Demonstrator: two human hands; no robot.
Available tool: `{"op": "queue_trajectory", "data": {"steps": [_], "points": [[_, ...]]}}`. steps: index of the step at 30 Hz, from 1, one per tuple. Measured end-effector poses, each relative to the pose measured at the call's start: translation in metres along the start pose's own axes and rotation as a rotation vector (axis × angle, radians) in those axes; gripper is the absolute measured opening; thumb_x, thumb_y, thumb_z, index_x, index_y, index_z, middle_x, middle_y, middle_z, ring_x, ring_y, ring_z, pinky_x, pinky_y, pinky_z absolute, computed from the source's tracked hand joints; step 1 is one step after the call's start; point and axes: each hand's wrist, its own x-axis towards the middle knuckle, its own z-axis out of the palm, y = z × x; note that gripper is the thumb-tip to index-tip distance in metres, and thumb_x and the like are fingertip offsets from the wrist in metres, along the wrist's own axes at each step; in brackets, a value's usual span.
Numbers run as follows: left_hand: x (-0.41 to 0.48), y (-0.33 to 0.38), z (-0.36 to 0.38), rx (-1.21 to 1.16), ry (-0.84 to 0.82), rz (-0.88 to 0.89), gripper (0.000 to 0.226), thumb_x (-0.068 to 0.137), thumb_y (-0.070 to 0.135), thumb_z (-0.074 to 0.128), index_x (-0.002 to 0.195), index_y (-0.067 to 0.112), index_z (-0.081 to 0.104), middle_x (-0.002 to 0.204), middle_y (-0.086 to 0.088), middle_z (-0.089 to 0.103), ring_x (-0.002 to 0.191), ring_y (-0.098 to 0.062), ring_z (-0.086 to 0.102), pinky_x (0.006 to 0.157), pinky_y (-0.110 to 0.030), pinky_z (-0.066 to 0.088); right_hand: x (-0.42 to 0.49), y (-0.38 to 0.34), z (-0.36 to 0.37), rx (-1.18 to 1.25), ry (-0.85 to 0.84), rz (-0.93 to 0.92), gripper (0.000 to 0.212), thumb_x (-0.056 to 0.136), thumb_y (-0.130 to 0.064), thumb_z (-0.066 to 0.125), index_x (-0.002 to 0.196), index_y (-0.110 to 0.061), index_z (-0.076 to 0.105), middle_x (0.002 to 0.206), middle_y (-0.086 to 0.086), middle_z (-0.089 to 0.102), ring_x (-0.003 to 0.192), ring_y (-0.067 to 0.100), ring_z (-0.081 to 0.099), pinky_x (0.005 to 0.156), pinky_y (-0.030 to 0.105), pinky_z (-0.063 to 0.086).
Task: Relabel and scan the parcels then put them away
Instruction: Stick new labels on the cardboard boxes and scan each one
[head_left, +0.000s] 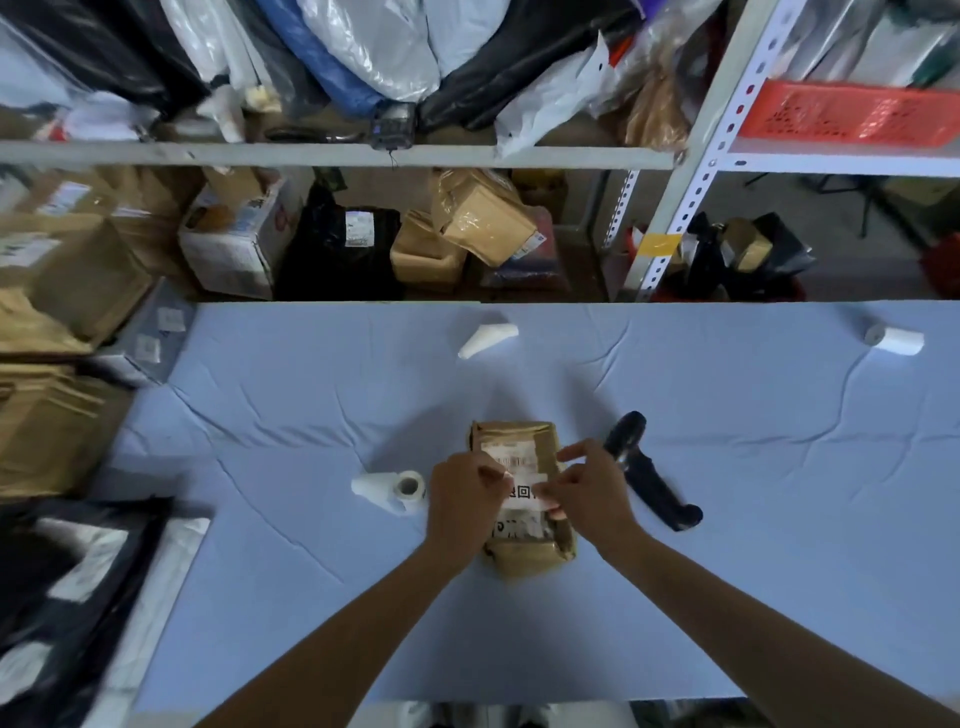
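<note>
A small brown taped cardboard parcel (519, 557) lies on the pale blue cloth-covered table (291, 415), the left hand (461, 501) and right hand (595, 496) each with grip pinching one end of a white QR-code label (523, 493) over it, apparently to lay it smooth.

The left hand (460, 499) and right hand (592, 493) are pinching a label (524, 492) over the parcel (524, 556), which is lying on the table (311, 571) directly beneath the grip. A label roll (400, 491) is sitting just left of the grip and a scanner (649, 483) is lying just right of it. A paper cone (487, 340) is resting well beyond it (a second roll (894, 340) is lying farther off to the right).
</note>
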Motion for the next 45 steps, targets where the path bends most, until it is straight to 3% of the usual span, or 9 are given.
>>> {"op": "queue_trajectory", "data": {"steps": [5,8,12,15,18,21,26,37,45], "points": [[0.0,-0.029,0.023,0.047,-0.048,-0.01,0.007,0.073,0.017,0.077,0.079,0.012,0.075,0.082,-0.003,0.073,0.077,-0.016,0.068,0.077,-0.032,0.053,0.009,0.026,0.019,-0.359,0.014,-0.124,0.029,0.078,0.001,0.066,0.093,-0.013,0.045,0.075,-0.004,0.057,0.067,0.018,0.06,0.049,0.02,0.045],[0.0,-0.036,0.035,0.122,-0.06,0.002,0.008,0.077,0.02,0.073,0.079,0.013,0.073,0.085,-0.004,0.072,0.083,-0.02,0.067,0.076,-0.036,0.055,0.014,0.032,0.027,-0.503,0.026,-0.214,0.031,0.082,-0.003,0.058,0.098,-0.021,0.039,0.07,-0.015,0.048,0.059,0.002,0.05,0.045,0.013,0.037],[0.003,-0.034,0.042,0.27,-0.086,-0.003,0.02,0.082,0.028,0.068,0.094,0.012,0.064,0.095,-0.003,0.065,0.092,-0.021,0.063,0.076,-0.034,0.054,0.019,0.037,0.034,-0.673,0.021,-0.253,0.03,0.088,-0.011,0.053,0.112,-0.022,0.039,0.082,-0.01,0.052,0.067,0.013,0.056,0.052,0.018,0.04],[0.003,-0.033,0.041,0.412,-0.058,-0.032,0.048,0.077,0.037,0.071,0.109,0.011,0.047,0.107,-0.004,0.051,0.101,-0.021,0.052,0.074,-0.031,0.047,0.019,0.035,0.033,-0.88,0.082,-0.291,0.05,0.08,-0.013,0.063,0.121,-0.017,0.034,0.099,0.001,0.041,0.076,0.019,0.049,0.06,0.028,0.038],[0.003,-0.034,0.041,0.351,-0.005,-0.112,0.067,0.068,0.04,0.078,0.112,0.01,0.036,0.114,-0.006,0.041,0.106,-0.022,0.045,0.071,-0.03,0.045,0.02,0.03,0.028,-0.956,0.196,-0.262,0.059,0.075,-0.023,0.072,0.119,-0.013,0.034,0.113,0.006,0.038,0.1,0.023,0.049,0.069,0.028,0.044],[0.007,-0.036,0.042,0.274,-0.11,-0.195,0.065,0.076,0.038,0.075,0.116,0.005,0.035,0.117,-0.01,0.046,0.109,-0.026,0.05,0.077,-0.031,0.046,0.027,0.036,0.022,-0.841,0.14,-0.061,0.079,0.07,-0.036,0.08,0.126,-0.008,0.032,0.128,0.011,0.038,0.119,0.028,0.043,0.089,0.037,0.047],[0.01,-0.028,0.035,0.173,-0.193,-0.217,0.046,0.08,0.031,0.071,0.108,0.005,0.047,0.11,-0.01,0.062,0.102,-0.028,0.06,0.083,-0.035,0.049,0.028,0.04,0.014,-0.522,0.006,0.076,0.058,0.072,-0.032,0.079,0.111,-0.009,0.043,0.111,0.01,0.057,0.1,0.028,0.059,0.081,0.039,0.052],[0.043,0.098,-0.031,0.018,-0.041,0.086,0.057,0.08,0.029,0.074,0.123,0.008,0.044,0.124,-0.01,0.056,0.115,-0.027,0.055,0.091,-0.036,0.047,0.014,-0.073,-0.053,-0.33,0.294,-0.204,0.055,0.073,-0.038,0.078,0.103,-0.018,0.037,0.113,0.007,0.054,0.102,0.027,0.057,0.08,0.04,0.052],[0.027,0.154,0.018,0.048,-0.23,0.251,0.056,0.075,0.034,0.076,0.115,0.013,0.043,0.119,-0.008,0.056,0.108,-0.024,0.057,0.082,-0.032,0.053,-0.024,-0.045,-0.117,-0.206,0.487,-0.014,0.061,0.071,-0.038,0.079,0.11,-0.015,0.038,0.114,0.008,0.054,0.1,0.027,0.058,0.081,0.045,0.054]]}}
